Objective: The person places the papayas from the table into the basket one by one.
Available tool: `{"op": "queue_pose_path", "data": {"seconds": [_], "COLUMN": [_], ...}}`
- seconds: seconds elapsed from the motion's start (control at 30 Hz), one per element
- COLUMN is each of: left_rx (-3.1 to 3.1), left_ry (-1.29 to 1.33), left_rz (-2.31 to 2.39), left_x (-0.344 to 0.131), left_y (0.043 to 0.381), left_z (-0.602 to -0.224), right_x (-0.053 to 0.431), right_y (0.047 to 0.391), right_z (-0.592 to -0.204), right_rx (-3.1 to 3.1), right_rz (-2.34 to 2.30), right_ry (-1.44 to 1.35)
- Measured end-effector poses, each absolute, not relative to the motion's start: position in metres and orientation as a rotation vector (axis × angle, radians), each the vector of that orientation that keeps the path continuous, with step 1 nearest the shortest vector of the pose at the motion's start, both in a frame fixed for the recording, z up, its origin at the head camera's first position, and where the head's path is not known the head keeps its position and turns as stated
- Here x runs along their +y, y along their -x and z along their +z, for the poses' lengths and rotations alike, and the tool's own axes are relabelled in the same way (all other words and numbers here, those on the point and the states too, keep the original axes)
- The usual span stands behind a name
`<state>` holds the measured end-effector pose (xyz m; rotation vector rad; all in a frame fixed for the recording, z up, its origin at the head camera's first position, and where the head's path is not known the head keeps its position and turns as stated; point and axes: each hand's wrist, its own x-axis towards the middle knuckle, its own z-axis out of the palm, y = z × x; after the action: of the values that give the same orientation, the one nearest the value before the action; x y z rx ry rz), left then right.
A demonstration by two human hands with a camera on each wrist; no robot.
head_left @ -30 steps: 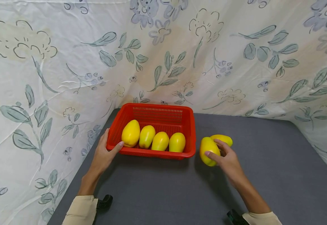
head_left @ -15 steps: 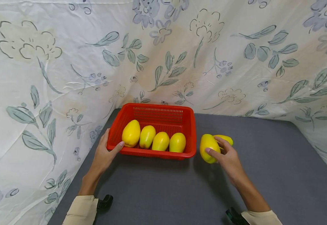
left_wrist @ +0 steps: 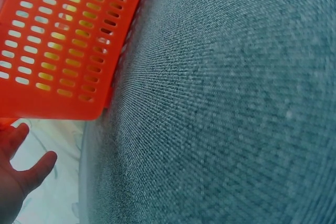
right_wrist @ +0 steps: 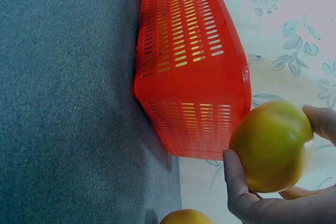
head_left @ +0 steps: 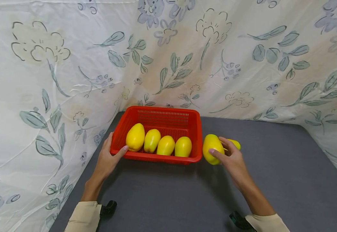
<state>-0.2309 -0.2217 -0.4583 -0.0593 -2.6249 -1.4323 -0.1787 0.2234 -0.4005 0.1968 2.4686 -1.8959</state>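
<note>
My right hand (head_left: 233, 161) grips a plump yellow mango (head_left: 213, 149), thumb on its near side and fingers around the far side. The mango is raised beside the right end of a red plastic basket (head_left: 158, 157), and in the right wrist view the held mango (right_wrist: 273, 146) overlaps the basket's rim. My left hand (head_left: 106, 161) holds the basket's front left corner, thumb over the rim and fingers along the outer left wall. Several yellow mangoes (head_left: 165, 145) lie in a row along the basket's front. Another mango (head_left: 234, 143) lies on the table, partly hidden behind my right hand.
The basket stands on a grey cloth-covered table (head_left: 162, 196), near its back left corner. A white floral curtain (head_left: 168, 64) hangs along the back and left sides. Dark wrist devices (head_left: 109, 208) sit at both sleeves.
My right hand has lifted the mango and moved it left and away from me, closer to the basket's right end. The left hand and the basket have stayed in place.
</note>
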Motion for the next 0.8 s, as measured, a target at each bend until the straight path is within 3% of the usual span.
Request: {"op": "queue_pose_path", "data": {"seconds": [0.8], "left_rx": [-2.609], "left_ry": [0.078], "left_rz": [-1.438], "left_x": [-0.223], "left_y": [0.230], "left_z": [-0.461], "right_x": [0.201], "right_y": [0.186], "right_z": [-0.387], "right_rx": [2.447], "right_rz": [-2.021], "right_ry": [-0.046]}}
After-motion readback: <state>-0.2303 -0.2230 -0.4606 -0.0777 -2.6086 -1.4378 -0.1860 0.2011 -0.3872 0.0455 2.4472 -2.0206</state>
